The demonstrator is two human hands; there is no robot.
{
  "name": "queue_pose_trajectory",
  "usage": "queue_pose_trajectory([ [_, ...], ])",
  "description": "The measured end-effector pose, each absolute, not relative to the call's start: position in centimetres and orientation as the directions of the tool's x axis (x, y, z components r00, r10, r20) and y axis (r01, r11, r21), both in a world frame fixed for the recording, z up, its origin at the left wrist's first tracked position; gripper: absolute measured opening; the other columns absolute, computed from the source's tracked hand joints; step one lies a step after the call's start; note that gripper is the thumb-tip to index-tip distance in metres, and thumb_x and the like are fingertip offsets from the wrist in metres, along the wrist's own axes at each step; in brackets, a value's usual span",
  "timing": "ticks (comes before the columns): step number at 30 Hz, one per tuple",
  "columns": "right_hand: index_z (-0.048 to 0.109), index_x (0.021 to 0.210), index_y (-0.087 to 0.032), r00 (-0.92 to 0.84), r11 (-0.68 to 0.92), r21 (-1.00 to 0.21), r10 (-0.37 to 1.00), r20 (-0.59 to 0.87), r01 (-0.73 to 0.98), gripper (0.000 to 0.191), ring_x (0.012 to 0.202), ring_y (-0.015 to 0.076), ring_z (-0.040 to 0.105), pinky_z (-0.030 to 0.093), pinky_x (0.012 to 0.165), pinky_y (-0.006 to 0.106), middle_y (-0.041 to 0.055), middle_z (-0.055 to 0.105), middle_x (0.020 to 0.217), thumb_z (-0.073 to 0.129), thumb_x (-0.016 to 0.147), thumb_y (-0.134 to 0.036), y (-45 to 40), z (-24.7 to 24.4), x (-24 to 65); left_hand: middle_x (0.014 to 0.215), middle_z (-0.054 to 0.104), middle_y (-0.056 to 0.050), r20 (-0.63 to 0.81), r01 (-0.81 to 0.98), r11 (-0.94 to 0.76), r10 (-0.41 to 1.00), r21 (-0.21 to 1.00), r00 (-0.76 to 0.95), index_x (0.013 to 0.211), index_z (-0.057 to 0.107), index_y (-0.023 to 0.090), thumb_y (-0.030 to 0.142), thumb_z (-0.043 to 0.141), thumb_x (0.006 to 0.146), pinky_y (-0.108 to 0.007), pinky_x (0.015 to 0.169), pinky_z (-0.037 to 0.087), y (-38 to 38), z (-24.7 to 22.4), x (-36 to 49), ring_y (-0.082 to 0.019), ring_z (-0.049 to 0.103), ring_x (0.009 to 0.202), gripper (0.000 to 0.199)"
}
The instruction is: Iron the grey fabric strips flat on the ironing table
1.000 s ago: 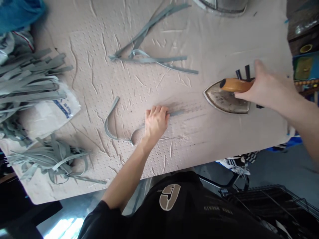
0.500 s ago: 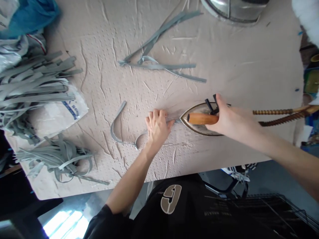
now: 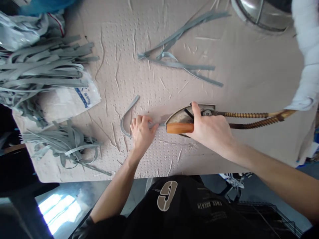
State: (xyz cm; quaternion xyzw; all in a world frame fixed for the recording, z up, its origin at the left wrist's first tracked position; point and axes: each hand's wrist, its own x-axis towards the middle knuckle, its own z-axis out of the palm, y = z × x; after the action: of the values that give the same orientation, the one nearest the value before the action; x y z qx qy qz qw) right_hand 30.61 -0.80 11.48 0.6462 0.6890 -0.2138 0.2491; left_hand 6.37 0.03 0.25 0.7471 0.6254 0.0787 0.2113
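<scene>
Ideally, keep the grey strip [image 3: 131, 105] taut: left hand [image 3: 142, 131] pinches it; right hand [image 3: 211, 131], at its three o'clock, grips the iron's handle [image 3: 179, 128].

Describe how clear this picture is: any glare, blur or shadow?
In the head view, white glare burns out part of the lower left; in the same head view, small print on the white plastic bag is too soft to read, while the pointed metal iron with orange handle shows clear outlines.
</scene>
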Motion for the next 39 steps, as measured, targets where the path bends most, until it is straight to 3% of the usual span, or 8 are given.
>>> queue_pose_trajectory([
  [3, 0.020, 0.161, 0.005, -0.086, 0.108, -0.001, 0.783, -0.616, 0.994, 0.099, 0.057, 0.0299, 0.065, 0.039, 0.053, 0.034, 0.0130, 0.070, 0.065, 0.043, 0.095, -0.065, -0.3, 11.5, 29.4, 0.102, 0.061, -0.010, -0.156, 0.913, -0.081, 0.975, 0.399, 0.155, 0.093, 0.062, 0.023, 0.030, 0.073, 0.087, -0.047, 0.087, 0.045, -0.1, 0.1, 4.5, -0.030, 0.053, 0.099, 0.014],
  [8, 0.020, 0.161, 0.004, -0.118, 0.129, -0.023, 0.803, -0.584, 0.991, 0.099, 0.062, 0.0309, 0.068, 0.043, 0.058, 0.035, 0.0147, 0.071, 0.068, 0.046, 0.094, -0.064, 0.2, 11.2, 27.5, 0.097, 0.066, -0.009, -0.155, 0.898, -0.148, 0.961, 0.414, 0.230, 0.093, 0.065, 0.023, 0.024, 0.065, 0.092, -0.043, 0.082, 0.045, -0.2, 0.3, 3.0, -0.029, 0.057, 0.096, 0.002],
  [12, 0.018, 0.160, 0.006, -0.169, 0.165, -0.057, 0.825, -0.539, 0.985, 0.098, 0.065, 0.0293, 0.068, 0.045, 0.060, 0.035, 0.0167, 0.072, 0.073, 0.043, 0.095, -0.063, 0.6, 11.1, 25.8, 0.095, 0.070, -0.010, -0.135, 0.886, -0.204, 0.950, 0.416, 0.281, 0.093, 0.067, 0.022, 0.019, 0.058, 0.093, -0.041, 0.079, 0.045, -0.3, 0.5, 2.4, -0.027, 0.061, 0.093, 0.009],
  [17, 0.011, 0.163, 0.003, -0.137, 0.145, -0.023, 0.860, -0.492, 0.989, 0.101, 0.067, 0.0280, 0.068, 0.044, 0.060, 0.033, 0.0174, 0.074, 0.080, 0.047, 0.094, -0.061, 0.3, 10.8, 25.1, 0.091, 0.074, -0.007, -0.309, 0.859, -0.052, 0.921, 0.509, 0.239, 0.091, 0.069, 0.020, 0.017, 0.054, 0.090, -0.035, 0.076, 0.046, 0.4, 1.8, 1.9, -0.022, 0.066, 0.083, 0.015],
  [20, 0.009, 0.162, 0.005, -0.110, 0.132, 0.007, 0.856, -0.504, 0.991, 0.105, 0.066, 0.0277, 0.068, 0.046, 0.063, 0.034, 0.0180, 0.074, 0.079, 0.048, 0.093, -0.064, 0.2, 10.7, 25.1, 0.087, 0.074, -0.006, -0.481, 0.884, 0.064, 0.856, 0.463, 0.190, 0.091, 0.070, 0.020, 0.021, 0.053, 0.090, -0.032, 0.070, 0.043, 1.2, 3.0, 1.7, -0.020, 0.066, 0.079, 0.017],
  [26, 0.015, 0.161, 0.005, -0.114, 0.140, 0.012, 0.846, -0.521, 0.990, 0.105, 0.060, 0.0267, 0.066, 0.045, 0.060, 0.034, 0.0169, 0.072, 0.074, 0.047, 0.093, -0.068, 0.6, 10.8, 24.9, 0.076, 0.069, -0.004, -0.651, 0.932, 0.032, 0.724, 0.362, 0.228, 0.078, 0.068, 0.019, 0.022, 0.049, 0.089, -0.029, 0.063, 0.035, 2.8, 5.6, 0.4, -0.016, 0.058, 0.067, 0.022],
  [34, 0.014, 0.161, 0.008, -0.296, 0.266, -0.131, 0.823, -0.485, 0.955, 0.100, 0.066, 0.0268, 0.067, 0.044, 0.063, 0.035, 0.0171, 0.073, 0.076, 0.049, 0.095, -0.058, 1.2, 10.3, 21.9, 0.068, 0.065, -0.004, -0.662, 0.957, -0.079, 0.707, 0.278, 0.250, 0.072, 0.067, 0.020, 0.016, 0.047, 0.084, -0.030, 0.062, 0.032, 3.1, 6.2, -0.5, -0.016, 0.057, 0.063, 0.023],
  [39, 0.005, 0.161, 0.009, -0.295, 0.258, -0.145, 0.818, -0.493, 0.955, 0.100, 0.068, 0.0272, 0.068, 0.045, 0.065, 0.035, 0.0193, 0.074, 0.079, 0.050, 0.095, -0.051, 1.1, 10.4, 21.3, 0.078, 0.073, -0.006, -0.633, 0.959, -0.052, 0.741, 0.278, 0.224, 0.085, 0.071, 0.020, 0.014, 0.048, 0.082, -0.029, 0.065, 0.038, 2.9, 5.9, -0.7, -0.019, 0.065, 0.071, 0.024],
])
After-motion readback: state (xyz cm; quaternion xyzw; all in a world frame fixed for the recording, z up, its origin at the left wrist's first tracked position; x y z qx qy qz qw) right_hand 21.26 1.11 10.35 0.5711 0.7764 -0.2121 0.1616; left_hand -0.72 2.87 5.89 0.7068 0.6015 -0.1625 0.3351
